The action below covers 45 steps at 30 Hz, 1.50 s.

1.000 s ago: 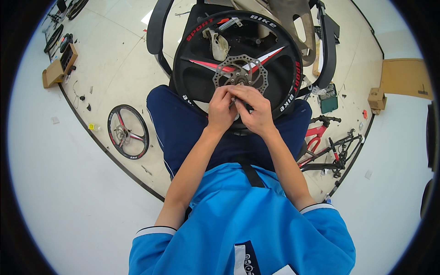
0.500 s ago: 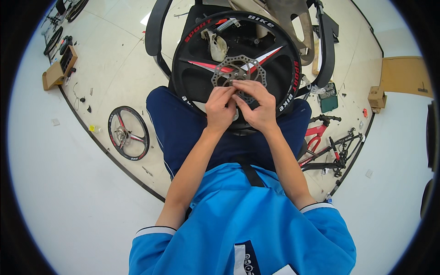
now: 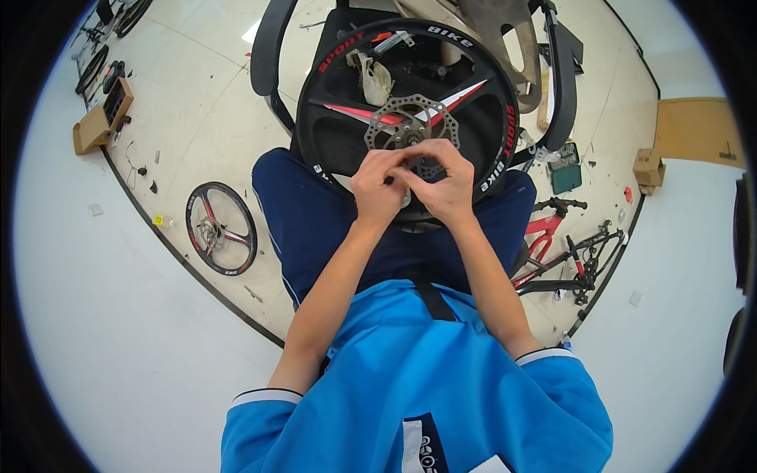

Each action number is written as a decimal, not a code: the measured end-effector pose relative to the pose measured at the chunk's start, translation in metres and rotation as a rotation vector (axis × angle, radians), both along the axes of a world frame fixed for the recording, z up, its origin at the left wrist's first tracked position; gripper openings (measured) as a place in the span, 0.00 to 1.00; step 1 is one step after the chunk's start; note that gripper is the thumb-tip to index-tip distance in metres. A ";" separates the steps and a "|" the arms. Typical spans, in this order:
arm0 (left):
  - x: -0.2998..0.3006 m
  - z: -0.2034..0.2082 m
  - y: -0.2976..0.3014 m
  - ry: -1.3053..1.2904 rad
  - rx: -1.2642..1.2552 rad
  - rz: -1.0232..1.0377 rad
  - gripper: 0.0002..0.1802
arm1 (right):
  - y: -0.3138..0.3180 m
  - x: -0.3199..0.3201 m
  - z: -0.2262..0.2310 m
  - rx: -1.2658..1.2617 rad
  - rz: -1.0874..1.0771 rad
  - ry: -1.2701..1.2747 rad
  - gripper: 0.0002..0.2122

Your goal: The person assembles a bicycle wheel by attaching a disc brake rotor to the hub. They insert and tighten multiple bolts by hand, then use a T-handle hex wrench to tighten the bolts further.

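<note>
A black bicycle wheel (image 3: pixel 315 118) with red and white spokes lies flat in front of me, on a black chair seat and against my knees. A perforated metal brake disc (image 3: pixel 448 126) sits at its hub. Over the near edge of the disc, my left hand (image 3: pixel 378 187) and my right hand (image 3: pixel 441 183) meet with fingers bent and tips together. Both are closed in a pinch; whatever is between the fingertips is too small or hidden to make out. A stained whitish cloth or glove (image 3: pixel 376 83) lies within the wheel, beyond the disc.
Black chair armrests (image 3: pixel 272 55) flank the wheel. A second wheel (image 3: pixel 221 229) lies on the floor at left. At right are a red and black bicycle frame (image 3: pixel 564 256), a green case (image 3: pixel 565 177) and cardboard boxes (image 3: pixel 648 167). An open carton (image 3: pixel 102 126) stands far left.
My right fingers have drawn back slightly from the hub toward me, so the axle shows more. Both hands stay together; the wheel has hardly moved.
</note>
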<state>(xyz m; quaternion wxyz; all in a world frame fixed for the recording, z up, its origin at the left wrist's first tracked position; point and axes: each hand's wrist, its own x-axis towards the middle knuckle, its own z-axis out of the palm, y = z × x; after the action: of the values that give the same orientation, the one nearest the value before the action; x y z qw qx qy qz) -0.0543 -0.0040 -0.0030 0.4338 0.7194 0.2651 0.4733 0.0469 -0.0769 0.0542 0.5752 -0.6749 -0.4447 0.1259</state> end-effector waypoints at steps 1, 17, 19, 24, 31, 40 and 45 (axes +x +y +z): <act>-0.002 -0.002 0.001 0.042 0.034 0.016 0.15 | 0.002 -0.001 0.007 0.013 0.009 -0.036 0.10; -0.004 0.003 -0.006 0.108 -0.079 0.050 0.17 | -0.008 0.010 -0.013 -0.003 0.075 -0.170 0.08; -0.003 0.003 -0.006 0.072 -0.079 0.059 0.16 | -0.008 0.011 -0.015 0.004 0.077 -0.141 0.08; -0.003 0.002 -0.004 0.041 0.020 0.087 0.15 | -0.004 0.004 -0.001 0.017 0.109 -0.105 0.10; -0.008 0.006 -0.003 0.087 0.007 0.020 0.14 | -0.012 0.003 0.010 -0.056 0.178 0.037 0.15; -0.008 0.003 -0.001 0.090 0.062 0.016 0.17 | -0.006 0.027 0.023 -0.160 0.366 -0.375 0.11; -0.006 0.003 -0.002 0.066 0.080 0.039 0.14 | -0.006 0.026 0.017 -0.133 0.357 -0.365 0.11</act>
<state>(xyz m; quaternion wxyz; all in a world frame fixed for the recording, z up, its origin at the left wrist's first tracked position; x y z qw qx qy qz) -0.0604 -0.0055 -0.0003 0.3863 0.7461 0.2743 0.4679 0.0728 -0.0828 0.0710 0.4086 -0.6334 -0.6441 0.1306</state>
